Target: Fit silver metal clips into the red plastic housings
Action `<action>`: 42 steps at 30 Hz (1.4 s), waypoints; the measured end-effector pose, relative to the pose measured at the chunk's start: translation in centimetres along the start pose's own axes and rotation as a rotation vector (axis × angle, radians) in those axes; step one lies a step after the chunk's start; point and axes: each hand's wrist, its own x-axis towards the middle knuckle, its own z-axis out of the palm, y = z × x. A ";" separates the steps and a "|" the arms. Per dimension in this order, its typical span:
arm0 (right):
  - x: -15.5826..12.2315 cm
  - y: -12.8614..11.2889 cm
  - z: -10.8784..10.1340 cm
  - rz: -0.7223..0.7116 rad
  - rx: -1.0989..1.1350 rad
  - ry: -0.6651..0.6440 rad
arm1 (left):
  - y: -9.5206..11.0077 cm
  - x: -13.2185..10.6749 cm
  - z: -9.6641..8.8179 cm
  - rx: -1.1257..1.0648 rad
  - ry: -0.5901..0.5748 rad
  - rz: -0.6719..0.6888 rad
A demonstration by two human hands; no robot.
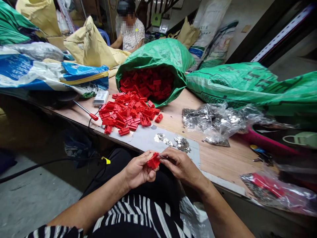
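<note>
The parts (pixel 126 112) heaped on the table (pixel 230 162) were bright red, like the piece (pixel 153 161) in the fingers (pixel 148 168). The table was pale tan wood, and the mat (pixel 146 138) on it was grey. The sack (pixel 158 51) holding more red parts was vivid green, as was the sack (pixel 247 82) to the right. The shirt (pixel 138 211) had bold black and white stripes. The co-worker's blouse (pixel 131 34) was white with a small dark print. The paper bags (pixel 89 44) were yellowish tan, the discs (pixel 182 144) silver, and the woven bag (pixel 37 71) blue and white with a yellow band.
</note>
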 end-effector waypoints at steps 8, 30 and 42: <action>-0.3 1.6 -0.3 0.269 0.199 0.119 | 0.3 -0.1 0.5 0.024 0.033 0.011; -1.1 3.1 2.6 0.355 0.465 0.086 | -0.3 0.7 0.3 0.327 0.148 0.016; -2.0 3.1 3.9 0.357 0.582 0.205 | -1.2 0.2 0.7 1.509 0.187 0.783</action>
